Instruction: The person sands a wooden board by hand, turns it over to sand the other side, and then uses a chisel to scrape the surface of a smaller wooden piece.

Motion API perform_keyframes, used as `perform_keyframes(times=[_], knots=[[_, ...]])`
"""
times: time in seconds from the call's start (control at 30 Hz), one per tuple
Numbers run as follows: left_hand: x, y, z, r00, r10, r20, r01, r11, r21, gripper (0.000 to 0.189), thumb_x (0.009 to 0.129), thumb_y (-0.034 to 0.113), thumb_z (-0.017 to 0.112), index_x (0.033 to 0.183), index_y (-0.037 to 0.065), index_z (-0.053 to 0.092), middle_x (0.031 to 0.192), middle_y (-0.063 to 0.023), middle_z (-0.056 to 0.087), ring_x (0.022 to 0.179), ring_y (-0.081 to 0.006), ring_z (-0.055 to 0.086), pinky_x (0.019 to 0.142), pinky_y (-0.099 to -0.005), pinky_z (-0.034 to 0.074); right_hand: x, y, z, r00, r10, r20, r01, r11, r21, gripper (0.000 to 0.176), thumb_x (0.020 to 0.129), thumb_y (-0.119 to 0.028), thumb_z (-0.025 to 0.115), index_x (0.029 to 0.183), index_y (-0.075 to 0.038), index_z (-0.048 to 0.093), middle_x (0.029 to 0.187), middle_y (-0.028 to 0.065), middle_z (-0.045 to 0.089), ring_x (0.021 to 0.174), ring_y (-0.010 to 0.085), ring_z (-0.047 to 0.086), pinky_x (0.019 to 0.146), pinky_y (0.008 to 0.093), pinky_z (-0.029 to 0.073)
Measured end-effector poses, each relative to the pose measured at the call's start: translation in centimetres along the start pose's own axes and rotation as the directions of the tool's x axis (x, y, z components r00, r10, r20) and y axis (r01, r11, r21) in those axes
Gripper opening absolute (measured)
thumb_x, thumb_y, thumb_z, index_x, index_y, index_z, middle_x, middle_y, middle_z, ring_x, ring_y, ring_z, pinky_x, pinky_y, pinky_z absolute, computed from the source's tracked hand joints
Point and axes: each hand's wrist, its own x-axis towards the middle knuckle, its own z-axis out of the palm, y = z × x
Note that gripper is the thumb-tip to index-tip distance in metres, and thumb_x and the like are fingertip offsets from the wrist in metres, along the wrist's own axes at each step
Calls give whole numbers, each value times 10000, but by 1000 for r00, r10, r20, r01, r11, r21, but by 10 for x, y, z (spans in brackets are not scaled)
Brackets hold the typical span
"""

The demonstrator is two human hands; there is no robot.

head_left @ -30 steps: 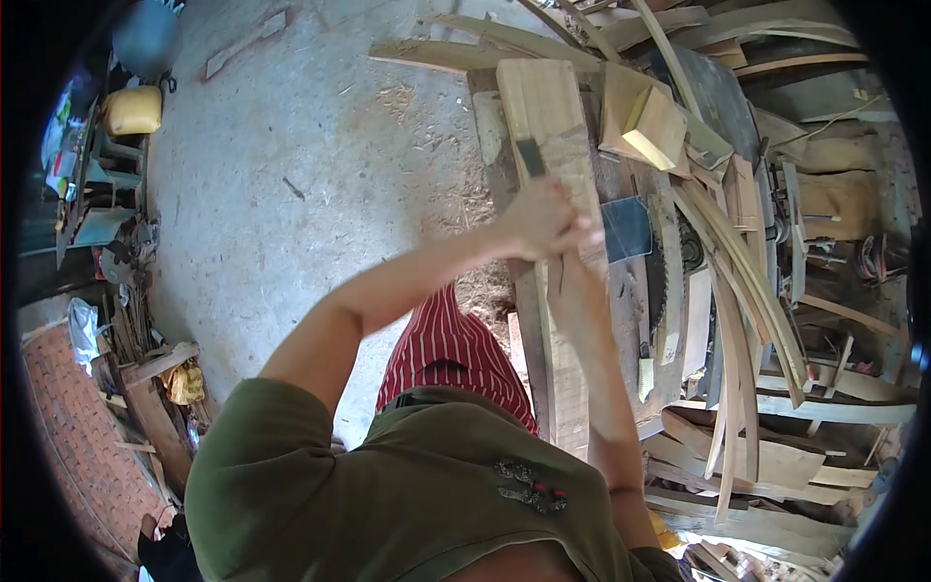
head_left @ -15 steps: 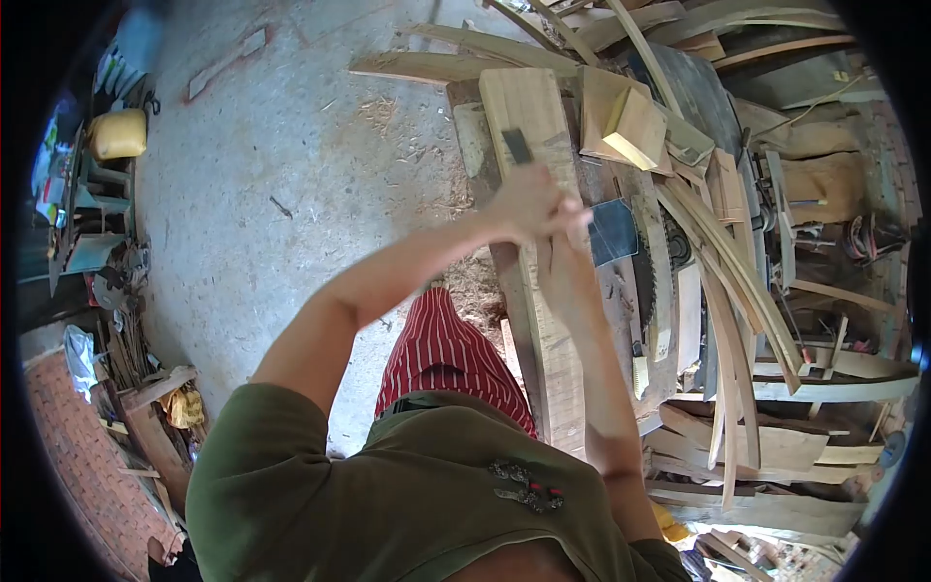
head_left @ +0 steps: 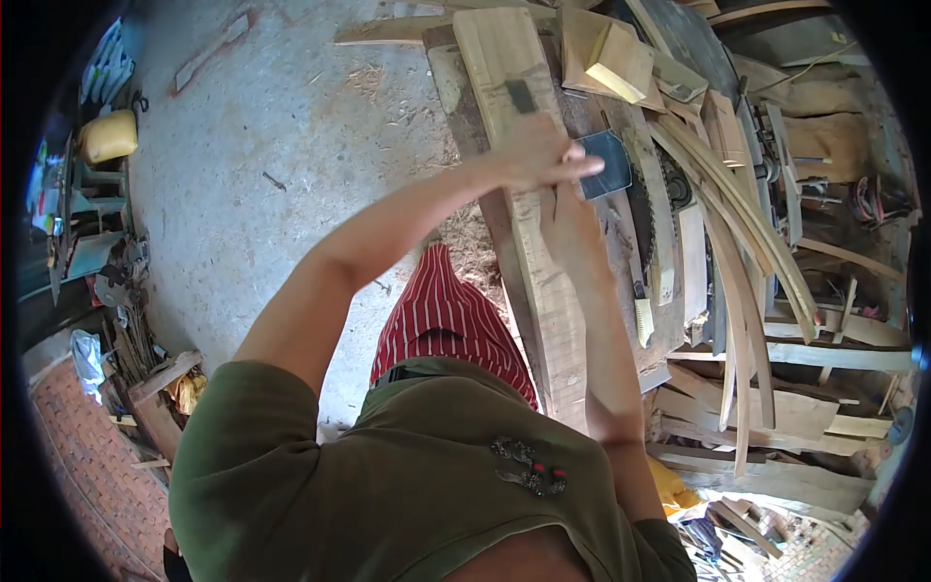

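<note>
A long pale plank lies lengthwise on the workbench in front of me. My left hand is over the plank with its fingers closed, blurred by motion. From its far side projects a dark flat piece, lying over the wood; I cannot tell what tool it belongs to. Close against the left hand, on the nearer side, is my right hand, its fingertips partly hidden beneath the left. Just right of both hands rests a dark blue-black square sheet.
Along the bench's right side lie a saw blade and a pale-bristled brush. Wood blocks sit at the back. Curved wooden strips lean at the right. Shavings litter the concrete floor, and a yellow jerrycan stands far left.
The camera view has tilted, so the bench and plank sit higher in the frame. Against the plank, both hands and the dark piece have shifted slightly toward me.
</note>
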Motion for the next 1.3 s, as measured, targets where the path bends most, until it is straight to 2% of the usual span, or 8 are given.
perform_keyframes(times=[0.07, 0.27, 0.57, 0.67, 0.83, 1.07, 1.17, 1.3], knots=[[-29, 34, 22, 985, 86, -147, -98, 992, -74, 693, 968, 666, 278, 803, 194, 757, 461, -91, 431, 566, -242, 517, 724, -426, 440, -43, 7, -3, 994, 60, 94, -63, 997, 36, 299, 1010, -242, 416, 1124, 12, 524, 834, 300, 643, 791, 498, 623, 708, 582, 485], [-102, 141, 64, 991, 135, 6, -129, 958, -256, 633, 978, 619, 321, 845, 189, 766, 496, -86, 525, 601, -221, 550, 799, -393, 432, -171, 34, -4, 960, 127, 250, -153, 985, 86, 333, 1024, -236, 383, 1166, 36, 513, 913, 336, 626, 889, 514, 608, 754, 578, 463], [-64, 72, 48, 944, 122, -307, -158, 983, -94, 714, 985, 633, 270, 615, 157, 654, 483, -108, 474, 591, -267, 495, 739, -434, 421, -99, 32, 22, 999, -38, -25, 41, 992, 119, 273, 990, -266, 471, 1106, -28, 540, 786, 275, 642, 751, 479, 632, 675, 582, 483], [-87, 112, 73, 921, 95, -377, -148, 982, -114, 698, 984, 619, 290, 610, 152, 650, 479, -87, 482, 560, -278, 484, 737, -398, 424, -141, 39, 3, 982, 53, 182, -81, 985, 150, 307, 998, -290, 467, 1170, -42, 521, 795, 276, 645, 749, 474, 637, 649, 561, 486], [-125, 176, 92, 970, 165, -177, -209, 940, -269, 677, 998, 602, 293, 647, 161, 668, 449, -11, 480, 535, -234, 495, 802, -395, 428, -217, 65, -11, 944, 116, 308, -254, 853, 456, 265, 1018, -248, 451, 1172, -43, 517, 676, 256, 589, 571, 403, 626, 494, 453, 438], [-70, 82, 54, 988, 44, -146, -47, 999, -19, 696, 985, 625, 280, 653, 150, 666, 531, -83, 534, 624, -264, 541, 780, -408, 450, -109, 35, 23, 991, 117, 65, -127, 975, 182, 313, 1021, -287, 442, 1211, -49, 516, 986, 330, 627, 929, 525, 588, 769, 581, 449], [-61, 78, 49, 979, 115, -167, -128, 989, -72, 722, 983, 648, 242, 688, 174, 701, 508, -68, 501, 614, -245, 529, 788, -434, 454, -111, 35, 16, 999, 29, 16, -32, 963, 266, 303, 1006, -245, 471, 1215, -29, 510, 977, 340, 618, 890, 529, 597, 741, 568, 465], [-89, 150, 80, 971, 204, 126, -197, 978, -69, 586, 999, 546, 330, 751, 172, 707, 543, -55, 571, 585, -191, 558, 820, -391, 430, -196, 70, 25, 999, 3, -46, 11, 955, 297, 278, 980, -155, 511, 1202, 13, 521, 911, 329, 620, 757, 519, 598, 649, 539, 480]])
